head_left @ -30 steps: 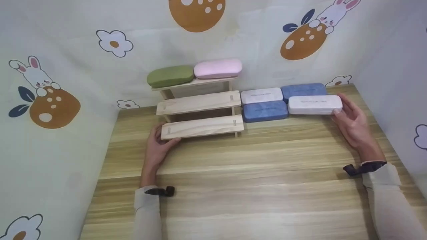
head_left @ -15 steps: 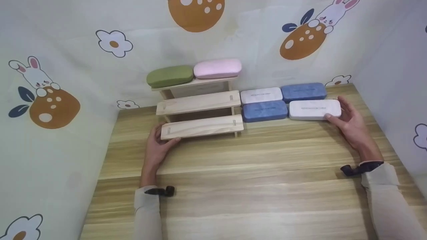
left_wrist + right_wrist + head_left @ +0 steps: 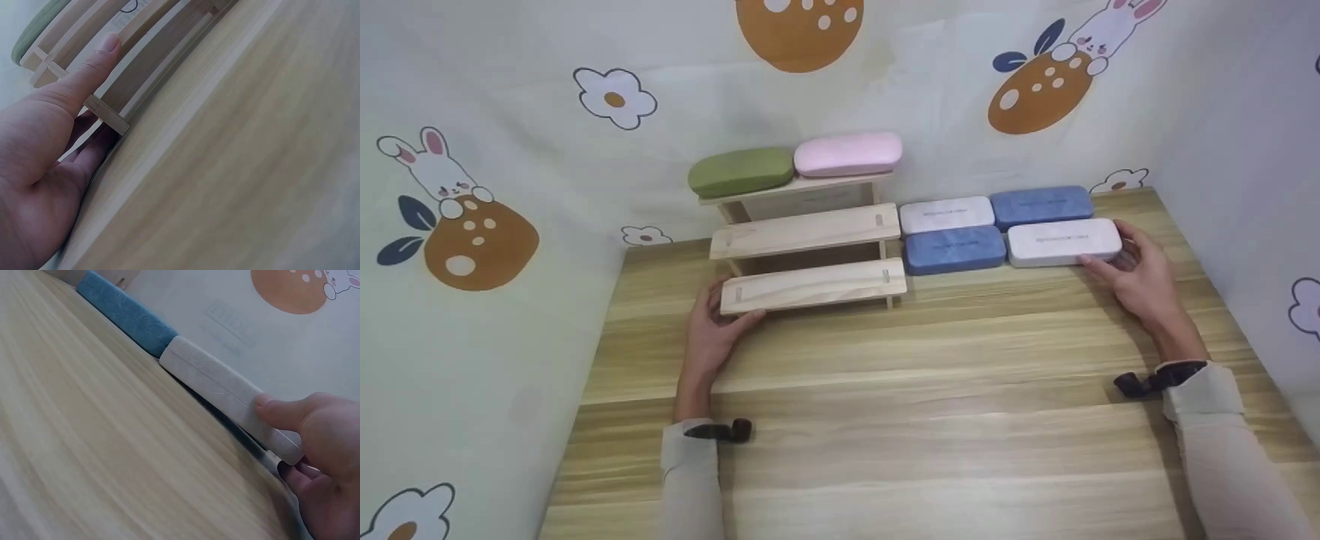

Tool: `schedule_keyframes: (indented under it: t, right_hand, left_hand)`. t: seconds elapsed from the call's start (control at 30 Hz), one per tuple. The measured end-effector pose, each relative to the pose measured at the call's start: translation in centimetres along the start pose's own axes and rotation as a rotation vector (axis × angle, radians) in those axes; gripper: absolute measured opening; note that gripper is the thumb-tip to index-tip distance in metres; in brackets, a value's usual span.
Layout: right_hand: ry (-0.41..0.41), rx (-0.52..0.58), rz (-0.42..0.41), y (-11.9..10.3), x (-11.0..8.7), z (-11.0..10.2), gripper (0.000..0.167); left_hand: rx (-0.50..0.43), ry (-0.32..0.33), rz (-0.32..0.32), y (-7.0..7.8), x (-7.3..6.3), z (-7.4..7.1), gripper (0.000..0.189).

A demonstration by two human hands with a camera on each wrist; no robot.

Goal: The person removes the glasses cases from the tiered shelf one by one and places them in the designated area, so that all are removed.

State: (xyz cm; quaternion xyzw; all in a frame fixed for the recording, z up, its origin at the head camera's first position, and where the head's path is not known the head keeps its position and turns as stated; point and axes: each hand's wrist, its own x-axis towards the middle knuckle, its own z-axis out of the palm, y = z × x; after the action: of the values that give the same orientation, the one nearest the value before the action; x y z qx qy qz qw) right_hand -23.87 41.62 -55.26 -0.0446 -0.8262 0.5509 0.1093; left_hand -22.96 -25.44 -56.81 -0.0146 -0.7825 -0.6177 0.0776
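My left hand (image 3: 711, 337) holds the front left corner of a three-tier wooden shelf (image 3: 814, 286), thumb along the lowest board's front edge. In the left wrist view its fingers reach behind the shelf's end piece (image 3: 108, 115). My right hand (image 3: 1144, 281) grips the right end of a white glasses case (image 3: 1063, 243); the thumb presses its front side. In the right wrist view a dark gap shows beneath this white case (image 3: 208, 377) toward the held end. Beside its left end lies a blue glasses case (image 3: 955, 251).
On the shelf's top tier stand a green glasses case (image 3: 741, 172) and a pink one (image 3: 847, 154). Behind the front pair lie another white case (image 3: 946, 215) and another blue case (image 3: 1041, 205). A printed cloth wall (image 3: 945, 97) rises behind the wooden table (image 3: 930, 420).
My right hand has brought the white case down toward the table, then slightly left against the blue case, its far end tipping a little. The left hand and shelf have stayed put.
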Motion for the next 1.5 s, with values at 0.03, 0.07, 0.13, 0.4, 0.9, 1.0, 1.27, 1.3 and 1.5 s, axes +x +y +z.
schedule_keyframes:
  t: [0.03, 0.07, 0.13, 0.4, 0.9, 1.0, 1.27, 1.3, 1.5]
  right_hand:
    - [0.001, -0.021, 0.0, 0.0, 0.0, 0.1, 0.086]
    - [0.0, -0.033, 0.001, 0.0, 0.1, 0.1, 0.086]
    - [0.001, -0.042, -0.004, -0.1, 0.1, 0.3, 0.086]
    - [0.011, -0.105, -0.037, -0.4, 0.0, 0.9, 0.086]
    - [0.036, -0.209, -0.111, -0.4, -0.4, 1.5, 0.082]
    - [0.034, -0.206, -0.128, -0.3, -0.5, 1.4, 0.082]
    - [0.05, -0.228, -0.124, -0.4, -0.6, 1.6, 0.083]
    - [0.054, -0.221, -0.123, -0.5, -0.7, 1.7, 0.084]
    - [0.103, -0.186, -0.154, -1.1, -0.6, 2.6, 0.084]
  left_hand:
    - [0.001, -0.001, 0.003, -0.1, 0.0, 0.0, 0.088]
    - [0.001, -0.001, 0.004, -0.1, 0.0, 0.0, 0.088]
    - [-0.006, -0.001, 0.006, 0.0, 0.0, 0.0, 0.088]
    - [-0.013, 0.01, 0.008, 0.0, 0.0, 0.1, 0.087]
    - [-0.027, 0.001, -0.003, -0.3, 0.2, 0.0, 0.087]
    - [-0.018, -0.005, -0.006, -0.2, 0.1, 0.0, 0.089]
    - [0.007, 0.0, -0.015, 0.0, 0.0, -0.1, 0.089]
    - [0.005, 0.001, -0.013, 0.0, 0.0, -0.1, 0.088]
    - [0.002, 0.008, -0.012, 0.0, 0.1, 0.0, 0.091]
